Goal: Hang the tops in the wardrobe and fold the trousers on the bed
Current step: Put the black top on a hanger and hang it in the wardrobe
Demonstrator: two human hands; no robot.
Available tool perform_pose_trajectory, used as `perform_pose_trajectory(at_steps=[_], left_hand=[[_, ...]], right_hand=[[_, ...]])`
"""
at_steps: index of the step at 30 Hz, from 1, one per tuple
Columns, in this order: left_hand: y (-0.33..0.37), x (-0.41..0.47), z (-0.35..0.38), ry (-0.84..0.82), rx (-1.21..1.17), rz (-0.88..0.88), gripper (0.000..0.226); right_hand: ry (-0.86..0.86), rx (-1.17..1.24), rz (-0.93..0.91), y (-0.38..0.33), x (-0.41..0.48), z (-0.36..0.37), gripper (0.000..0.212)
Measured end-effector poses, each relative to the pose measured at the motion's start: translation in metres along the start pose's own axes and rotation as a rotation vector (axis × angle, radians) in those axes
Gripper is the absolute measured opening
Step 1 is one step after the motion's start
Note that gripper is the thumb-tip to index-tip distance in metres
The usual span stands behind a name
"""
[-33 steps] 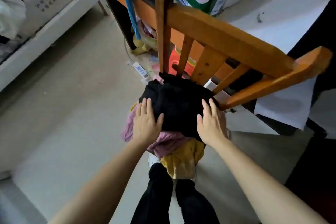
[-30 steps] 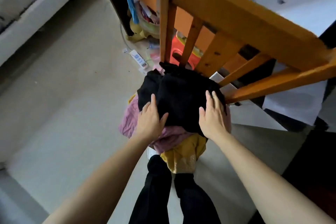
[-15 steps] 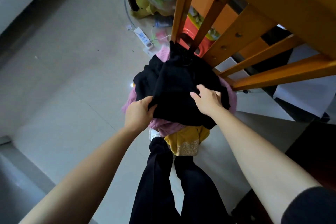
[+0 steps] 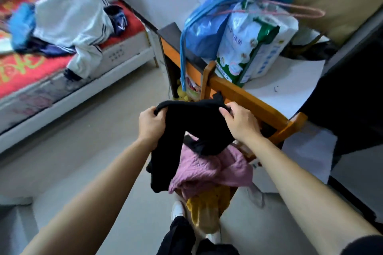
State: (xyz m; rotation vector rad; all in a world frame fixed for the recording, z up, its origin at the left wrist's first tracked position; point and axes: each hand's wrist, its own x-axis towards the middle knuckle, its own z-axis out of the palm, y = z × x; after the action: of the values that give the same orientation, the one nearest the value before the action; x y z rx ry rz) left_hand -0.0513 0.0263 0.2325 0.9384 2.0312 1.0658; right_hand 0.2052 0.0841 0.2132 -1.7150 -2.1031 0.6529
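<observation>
Black garment (image 4: 192, 119) now off pink pile (image 4: 209, 170)

Both forearms are bare up from the wrists, as are the left hand (image 4: 150, 124) and the right hand (image 4: 241, 123). At about five o'clock the right arm meets the edge of a black fabric sleeve (image 4: 366, 244) (only its hem shows, blurred). At six o'clock are two legs in plain black cloth trousers (image 4: 180, 236). Just above them, towards twelve, the rounded toes of white shoes (image 4: 177, 210) peek out.
</observation>
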Motion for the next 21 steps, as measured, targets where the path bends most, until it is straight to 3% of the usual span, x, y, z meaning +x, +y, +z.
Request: perform_pose_trajectory(at_steps=[5,7,10,11,12,14,15,21], left_hand=[[0.068,-0.012,-0.046,0.007,-0.688,-0.403,0.022],[0.076,-0.018,-0.062,-0.022,-0.822,-0.452,0.034],[0.072,-0.034,-0.084,0.014,-0.886,-0.535,0.042],[0.068,-0.038,-0.093,0.043,-0.902,-0.549,0.043],[0.062,-0.043,-0.101,0.076,-0.919,-0.559,0.044],[0.046,-0.051,-0.12,0.137,-0.922,-0.59,0.043],[0.037,-0.055,-0.131,0.168,-0.904,-0.608,0.041],[-0.028,-0.077,-0.203,0.355,-0.838,-0.66,0.029]], right_hand=[[0.027,0.217,-0.032,-0.041,-0.016,-0.024,0.026],[-0.138,0.354,-0.03,-0.057,-0.03,-0.019,0.052],[-0.518,0.389,-0.094,-0.075,-0.051,-0.001,0.11],[-0.584,0.337,-0.124,-0.078,-0.056,0.007,0.113],[-0.612,0.287,-0.146,-0.078,-0.059,0.015,0.101],[-0.587,0.227,-0.161,-0.082,-0.065,0.033,0.044],[-0.566,0.225,-0.15,-0.085,-0.068,0.039,0.027],[-0.471,0.234,-0.117,-0.122,-0.063,0.037,0.026]])
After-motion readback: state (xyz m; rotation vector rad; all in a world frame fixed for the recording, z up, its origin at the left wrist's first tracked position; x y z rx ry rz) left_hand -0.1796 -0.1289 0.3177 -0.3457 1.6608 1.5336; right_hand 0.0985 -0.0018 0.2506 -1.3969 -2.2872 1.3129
